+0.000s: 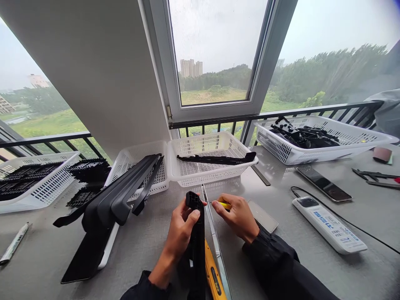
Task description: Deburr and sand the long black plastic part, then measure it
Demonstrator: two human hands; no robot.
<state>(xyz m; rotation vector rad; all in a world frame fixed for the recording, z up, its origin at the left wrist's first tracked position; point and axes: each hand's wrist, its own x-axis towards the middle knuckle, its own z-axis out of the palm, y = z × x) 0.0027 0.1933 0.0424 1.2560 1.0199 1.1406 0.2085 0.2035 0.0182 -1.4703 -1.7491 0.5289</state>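
Observation:
My left hand [183,223] is wrapped round the upper part of a long black plastic part [197,246], whose hollow, ribbed end points up and away. My right hand [236,214] is closed on a small yellow-handled tool [225,206], its thin tip near the edge of the black part. Just right of the black part, a long metal strip [214,237] runs from front to back. A yellow tool with a dark window [214,277] lies between the two, partly hidden by the black part.
White baskets [212,180] line the back, several with black parts. Long black trims [125,189] lean over one at left. A phone [325,183], a white device [329,227] with a cable and pliers [376,177] lie right; a marker [14,243] lies far left.

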